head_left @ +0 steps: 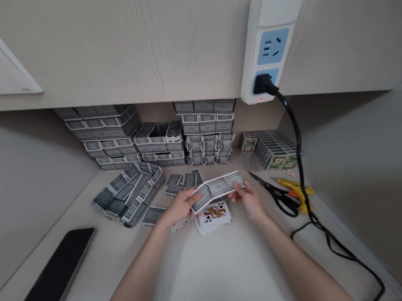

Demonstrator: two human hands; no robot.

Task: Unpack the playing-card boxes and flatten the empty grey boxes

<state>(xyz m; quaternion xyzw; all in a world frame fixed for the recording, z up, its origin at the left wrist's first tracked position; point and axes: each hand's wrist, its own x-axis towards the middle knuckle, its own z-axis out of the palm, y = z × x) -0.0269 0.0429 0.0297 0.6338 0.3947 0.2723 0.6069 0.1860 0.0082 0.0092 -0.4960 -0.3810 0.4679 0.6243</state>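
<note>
Grey-patterned and white-edged, a long strip of playing cards laid end to end [221, 185] is what I see held up between the two hands, above the middle of the pale desk [214, 273]. My left hand [182, 205] has its thumb closed over the strip's left end, with fingertips showing beneath; my right hand [248, 199] grips near the other end, thumb on the patterned face and fingers bent by the lower edge. Neither is spread wide. Toward the left, the strip bends, so that end slopes down.

Just below it I can make out a loose pile of white face-up cards [214, 212], a queen on top. Near my left hand lie a grey-backed card [153, 215] and, partly covered by the wrist, a white card with red marks [179, 225]. Farther left sits an open tray built of grey cards [139, 209], and behind it all stand stacked grey card boxes [207, 123].

To the right of my right hand, black-handled scissors [285, 200] lie beside a yellow-handled tool [300, 190], partly crossed by a black power cord [296, 131]. A flat black slab [54, 276] rests on the desk's left side.
</note>
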